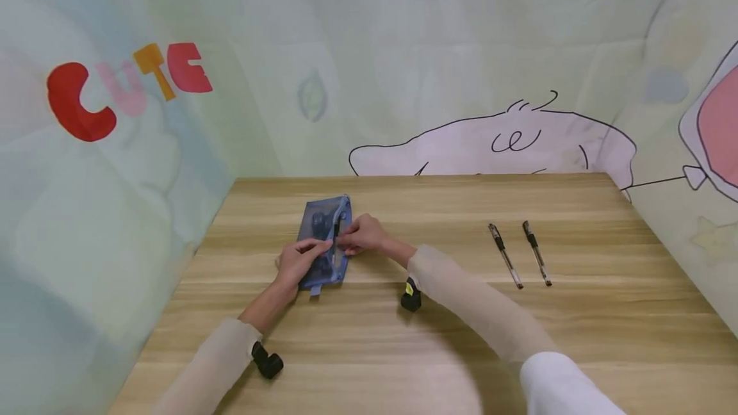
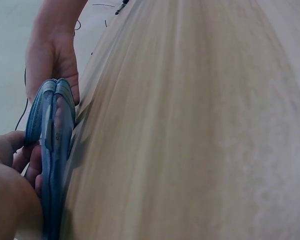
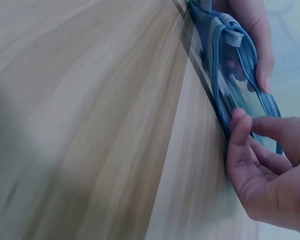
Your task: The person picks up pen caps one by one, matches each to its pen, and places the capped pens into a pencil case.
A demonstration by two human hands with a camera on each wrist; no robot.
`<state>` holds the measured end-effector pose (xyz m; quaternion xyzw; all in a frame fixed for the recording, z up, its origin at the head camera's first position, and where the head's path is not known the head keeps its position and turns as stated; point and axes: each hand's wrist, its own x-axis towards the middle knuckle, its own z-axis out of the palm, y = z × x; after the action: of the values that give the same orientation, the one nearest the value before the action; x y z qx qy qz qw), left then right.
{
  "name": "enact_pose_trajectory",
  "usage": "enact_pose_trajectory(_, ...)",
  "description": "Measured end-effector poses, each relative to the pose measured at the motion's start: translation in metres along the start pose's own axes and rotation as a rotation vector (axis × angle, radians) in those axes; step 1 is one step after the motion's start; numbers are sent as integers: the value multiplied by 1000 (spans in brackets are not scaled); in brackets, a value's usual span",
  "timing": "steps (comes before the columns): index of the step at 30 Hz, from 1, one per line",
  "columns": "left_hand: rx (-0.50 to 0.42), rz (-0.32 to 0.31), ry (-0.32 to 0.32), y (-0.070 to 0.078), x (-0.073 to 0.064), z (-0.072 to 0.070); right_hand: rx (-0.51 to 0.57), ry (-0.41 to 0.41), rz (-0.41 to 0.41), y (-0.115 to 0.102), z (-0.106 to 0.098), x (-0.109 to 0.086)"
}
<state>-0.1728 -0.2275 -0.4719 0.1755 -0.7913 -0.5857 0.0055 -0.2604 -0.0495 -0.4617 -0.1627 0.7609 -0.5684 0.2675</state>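
A blue see-through zippered pencil pouch (image 1: pixel 316 216) stands tilted on the table's left half, its zipper side parted. Dark shapes show through its side. My left hand (image 1: pixel 298 261) grips the pouch's rim, thumb on one side and fingers on the other. At the opening, my right hand (image 1: pixel 364 234) has thumb and fingertips together on a black-gripped pen (image 1: pixel 337 228), which lies lengthwise in the parted mouth. In the right wrist view, the right fingertips (image 3: pixel 240 117) reach between the pouch's two zipper edges (image 3: pixel 247 60); the pen is mostly hidden there.
Two clear gel pens with black grips, one left (image 1: pixel 505 256) and one right (image 1: pixel 537 253), lie side by side on the wooden table (image 1: pixel 403 364), right of the hands. A printed cloth wall (image 1: pixel 277 50) rises behind the table's far edge.
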Motion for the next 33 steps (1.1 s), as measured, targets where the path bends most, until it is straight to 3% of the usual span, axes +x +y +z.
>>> enact_pose_trajectory(6,-16,6,6,2,3,0,-47,-97,9,4,-22,-14)
enact_pose_trajectory(14,-29,3,-16,2,1,2,-171,-110,17,15,-62,-48)
enact_pose_trajectory(22,-28,-3,-32,3,-1,3,-247,-51,111,13,-120,-92)
enact_pose_trajectory(28,-13,6,-26,1,1,4,-310,-34,107,17,-168,-122)
enact_pose_trajectory(33,6,21,-19,0,2,3,-290,-2,120,28,-204,-149)
